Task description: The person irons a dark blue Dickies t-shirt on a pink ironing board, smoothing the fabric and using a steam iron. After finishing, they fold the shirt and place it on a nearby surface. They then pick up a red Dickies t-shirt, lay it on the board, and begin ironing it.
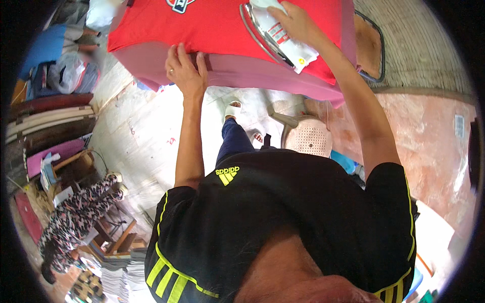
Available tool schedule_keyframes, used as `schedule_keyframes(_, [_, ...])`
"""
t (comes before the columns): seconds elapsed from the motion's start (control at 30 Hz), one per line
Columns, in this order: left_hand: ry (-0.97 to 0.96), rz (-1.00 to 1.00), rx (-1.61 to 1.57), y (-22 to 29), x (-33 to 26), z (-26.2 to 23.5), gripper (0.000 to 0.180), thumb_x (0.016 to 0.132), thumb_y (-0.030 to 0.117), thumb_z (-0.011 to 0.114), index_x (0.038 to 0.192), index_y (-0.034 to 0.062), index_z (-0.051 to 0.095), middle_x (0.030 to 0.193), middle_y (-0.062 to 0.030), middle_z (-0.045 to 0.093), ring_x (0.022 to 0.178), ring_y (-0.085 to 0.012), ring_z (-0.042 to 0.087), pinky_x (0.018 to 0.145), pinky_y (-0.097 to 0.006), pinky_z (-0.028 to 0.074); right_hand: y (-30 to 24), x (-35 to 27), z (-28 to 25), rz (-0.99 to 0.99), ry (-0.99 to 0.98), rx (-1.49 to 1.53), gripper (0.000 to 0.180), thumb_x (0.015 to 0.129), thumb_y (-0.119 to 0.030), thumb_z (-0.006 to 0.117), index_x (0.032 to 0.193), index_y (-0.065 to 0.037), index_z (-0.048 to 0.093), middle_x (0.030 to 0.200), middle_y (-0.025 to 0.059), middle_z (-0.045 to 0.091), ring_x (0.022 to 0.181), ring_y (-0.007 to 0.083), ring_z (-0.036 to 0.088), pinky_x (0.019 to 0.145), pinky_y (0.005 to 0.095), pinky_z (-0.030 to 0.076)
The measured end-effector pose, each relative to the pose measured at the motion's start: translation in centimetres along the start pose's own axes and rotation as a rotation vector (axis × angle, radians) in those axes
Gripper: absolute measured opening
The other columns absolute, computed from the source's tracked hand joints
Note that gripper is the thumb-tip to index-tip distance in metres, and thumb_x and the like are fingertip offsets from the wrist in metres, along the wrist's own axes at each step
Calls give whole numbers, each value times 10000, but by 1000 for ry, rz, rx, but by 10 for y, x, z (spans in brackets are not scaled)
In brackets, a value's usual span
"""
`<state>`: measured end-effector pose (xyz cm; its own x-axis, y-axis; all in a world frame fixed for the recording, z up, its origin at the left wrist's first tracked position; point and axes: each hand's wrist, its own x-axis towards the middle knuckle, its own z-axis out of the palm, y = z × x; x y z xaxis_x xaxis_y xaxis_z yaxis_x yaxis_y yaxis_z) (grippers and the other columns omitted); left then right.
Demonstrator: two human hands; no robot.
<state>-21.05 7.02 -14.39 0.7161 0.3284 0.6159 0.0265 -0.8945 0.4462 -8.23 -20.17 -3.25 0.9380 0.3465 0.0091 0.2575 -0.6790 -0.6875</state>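
Note:
A red garment (217,30) with a printed badge lies spread on a table draped in a mauve cloth (146,63). My right hand (299,24) is wrapped round the handle of a white clothes iron (283,38). The iron rests on the garment's right part, its metal soleplate edge turned to the left. At the near edge of the table, my left hand (188,70) lies on the hem of the garment and the mauve cloth, its fingers stretched out and slightly apart. A ring shows on one finger.
A perforated plastic stool (307,135) stands under the table's near side, by my right. Another person in patterned clothes (83,209) is at the lower left, near stacked folded cloth (118,278). Bundles and a plastic bag (65,73) sit to the left. A brown-seated chair (368,45) stands at right.

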Motion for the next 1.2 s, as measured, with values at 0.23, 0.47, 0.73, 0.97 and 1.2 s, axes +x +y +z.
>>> schedule_keyframes(0.23, [-148,-212,303,-33,31,-18,463,847,490,655,896,30,680,940,-199,643,925,-416,599,790,-523,473,-35,-11,25,-189,-120,-149,447,976,-432,516,1001,9,589,765,137,618,715,181,604,654,357,468])
schedule_keyframes(0.47, [-94,-235,-52,-48,33,-6,281,847,318,690,855,45,625,764,-135,641,800,-349,615,705,-482,460,-58,20,39,-177,-252,-41,436,973,-430,528,960,2,579,709,83,562,635,150,538,601,345,447])
schedule_keyframes(0.73, [-106,-479,-404,-47,35,-18,240,791,221,748,778,7,641,679,-141,599,705,-334,587,670,-440,463,-97,5,96,-158,-179,34,542,946,-478,514,948,60,580,789,230,617,732,328,633,678,436,492])
schedule_keyframes(0.97, [-124,-351,-327,-64,39,-17,256,786,217,771,791,-18,669,736,-153,633,673,-257,612,650,-379,476,-134,-8,142,-143,-90,105,548,942,-463,507,942,85,534,872,319,609,834,445,629,740,494,474])
schedule_keyframes(1.2, [-61,-305,-158,-133,79,-20,333,843,328,686,930,8,702,929,-205,656,890,-345,638,768,-449,485,-127,13,105,-253,-241,-109,508,963,-411,483,1035,89,538,968,359,617,933,491,619,809,520,475])
